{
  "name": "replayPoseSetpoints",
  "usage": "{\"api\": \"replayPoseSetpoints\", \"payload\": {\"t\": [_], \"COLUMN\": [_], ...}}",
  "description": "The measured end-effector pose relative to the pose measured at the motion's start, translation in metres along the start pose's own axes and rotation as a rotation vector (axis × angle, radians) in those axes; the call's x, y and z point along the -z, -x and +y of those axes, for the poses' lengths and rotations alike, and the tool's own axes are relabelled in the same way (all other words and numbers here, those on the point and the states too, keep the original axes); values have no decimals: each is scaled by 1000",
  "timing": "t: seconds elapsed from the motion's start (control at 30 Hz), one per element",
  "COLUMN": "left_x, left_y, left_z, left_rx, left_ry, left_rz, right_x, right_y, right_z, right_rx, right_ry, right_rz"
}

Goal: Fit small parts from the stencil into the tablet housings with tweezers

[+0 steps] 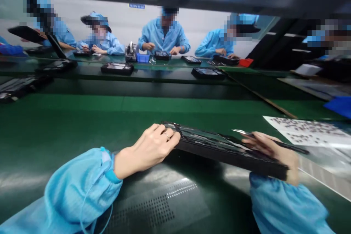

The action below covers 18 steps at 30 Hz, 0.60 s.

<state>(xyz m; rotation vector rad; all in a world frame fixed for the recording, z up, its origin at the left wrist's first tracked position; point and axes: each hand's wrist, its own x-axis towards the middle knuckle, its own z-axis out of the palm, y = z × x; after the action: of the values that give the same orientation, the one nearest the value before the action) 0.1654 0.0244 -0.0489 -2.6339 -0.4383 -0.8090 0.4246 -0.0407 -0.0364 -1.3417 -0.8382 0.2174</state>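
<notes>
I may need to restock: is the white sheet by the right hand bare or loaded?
Loaded: many small dark pieces are scattered across the white sheet; blur leaves their exact number unclear.

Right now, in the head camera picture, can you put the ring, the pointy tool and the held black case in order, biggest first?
1. Black case, the largest
2. Pointy tool, long but thin
3. Ring, the smallest

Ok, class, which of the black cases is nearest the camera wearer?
The black case with the left hand on one end and the right hand, holding tweezers, at the other. The other black cases are farther back.
</notes>
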Motion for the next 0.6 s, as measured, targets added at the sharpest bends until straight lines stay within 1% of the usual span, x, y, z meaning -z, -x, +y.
{"api": "replayPoseSetpoints", "payload": {"t": [0.03,0.1,0.2,0.23,0.27,0.3,0.33,0.37,0.4,0.47,0.5,0.53,0.6], "left_x": [1,1,-4,-7,-10,-14,-18,-22,-25,-32,-34,-35,-36], "left_y": [0,2,9,13,16,20,25,29,32,38,40,41,42], "left_z": [5,14,29,34,39,43,48,52,55,59,61,61,62], "left_rx": [-19,-49,-64,-65,-64,-62,-60,-59,-60,-64,-67,-69,-70], "left_ry": [5,14,28,34,42,49,57,64,71,79,82,83,84], "left_rz": [-5,3,46,58,63,62,57,50,45,45,47,50,54], "right_x": [8,21,28,28,26,23,20,15,10,-1,-5,-8,-11], "right_y": [2,9,32,43,56,70,85,99,112,134,141,146,149], "right_z": [1,-3,-18,-23,-27,-30,-31,-30,-28,-20,-15,-10,-3], "right_rx": [-67,-174,-186,-197,-222,-254,-300,-310,-371,-527,-587,-627,-652], "right_ry": [-14,-100,-175,-166,-136,-79,-27,20,70,69,59,41,29], "right_rz": [-10,64,201,195,136,28,-157,-338,-473,-619,-659,-687,-723]}}
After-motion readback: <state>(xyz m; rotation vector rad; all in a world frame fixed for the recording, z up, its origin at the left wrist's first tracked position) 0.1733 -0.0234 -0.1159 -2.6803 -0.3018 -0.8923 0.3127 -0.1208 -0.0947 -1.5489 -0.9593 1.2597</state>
